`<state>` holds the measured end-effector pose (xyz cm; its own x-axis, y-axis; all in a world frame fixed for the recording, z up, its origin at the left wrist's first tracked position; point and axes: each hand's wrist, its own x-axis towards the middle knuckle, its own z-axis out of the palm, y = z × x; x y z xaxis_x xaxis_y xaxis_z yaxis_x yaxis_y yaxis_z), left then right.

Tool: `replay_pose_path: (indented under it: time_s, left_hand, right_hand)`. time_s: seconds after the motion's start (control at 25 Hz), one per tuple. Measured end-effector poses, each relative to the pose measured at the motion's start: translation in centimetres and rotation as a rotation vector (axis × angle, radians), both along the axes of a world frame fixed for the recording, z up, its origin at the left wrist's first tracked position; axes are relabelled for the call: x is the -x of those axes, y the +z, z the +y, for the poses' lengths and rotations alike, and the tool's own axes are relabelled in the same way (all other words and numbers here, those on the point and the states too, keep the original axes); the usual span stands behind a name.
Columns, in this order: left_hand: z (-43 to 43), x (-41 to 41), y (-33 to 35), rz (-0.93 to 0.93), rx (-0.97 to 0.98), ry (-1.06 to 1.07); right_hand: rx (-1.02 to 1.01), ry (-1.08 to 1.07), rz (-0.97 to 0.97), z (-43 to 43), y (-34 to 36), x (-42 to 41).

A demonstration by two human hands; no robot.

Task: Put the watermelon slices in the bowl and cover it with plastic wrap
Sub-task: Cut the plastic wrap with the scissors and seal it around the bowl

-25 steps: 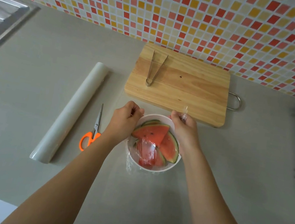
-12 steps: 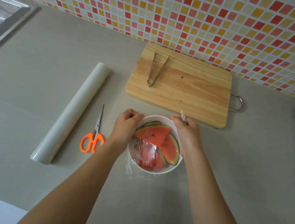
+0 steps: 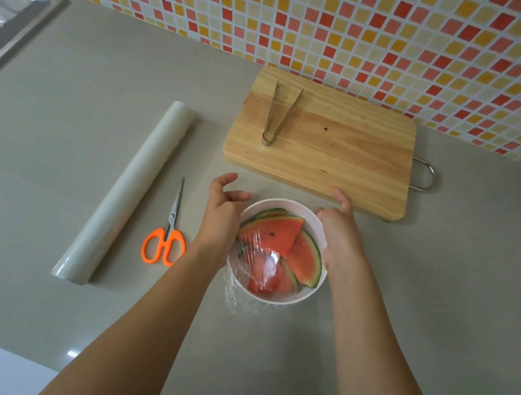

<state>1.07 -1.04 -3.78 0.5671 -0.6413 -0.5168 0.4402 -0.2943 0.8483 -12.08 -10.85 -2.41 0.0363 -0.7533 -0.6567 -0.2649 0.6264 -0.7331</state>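
Bowl (image 3: 272, 298) with watermelon slices (image 3: 275, 234) sits between both hands; left hand (image 3: 226, 207) loosely spread, gripping nothing; right hand (image 3: 338, 233) over far-right rim, pinch unclear; plastic wrap (image 3: 254, 255) bunched beside left wrist; likely thin, clingy, tear-prone; best pinched at loose edge, stretched gently.

I'm seeing steel tongs (image 3: 268, 122) lying on a wooden cutting board (image 3: 346, 156), orange-handled scissors (image 3: 172, 216) lying on the grey tabletop (image 3: 55, 126).
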Motion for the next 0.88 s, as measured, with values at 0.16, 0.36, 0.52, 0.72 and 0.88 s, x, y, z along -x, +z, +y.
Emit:
replay_pose_path:
  time_s: [0.16,0.36,0.52,0.72,0.88]
  left_hand:
    - [-0.1,-0.2,-0.1,-0.01,-0.013,-0.01]
    - [-0.2,-0.4,-0.2,-0.023,-0.032,-0.032]
    - [-0.2,-0.5,-0.1,-0.007,-0.026,-0.036]
    - [-0.1,-0.5,0.1,0.008,-0.031,-0.039]
    - [-0.1,-0.5,0.1,0.019,-0.033,-0.035]
  right_hand:
    - [-0.083,-0.115,-0.036,-0.4,0.0,0.1]
    - [-0.136,-0.258,-0.167,-0.1,-0.1,0.9]
    - [-0.001,-0.263,-0.24,0.5,-0.3,1.1]
    - [0.065,-0.189,-0.246,1.1,-0.4,1.1]
    - [0.012,-0.244,-0.221,0.8,-0.7,1.0]
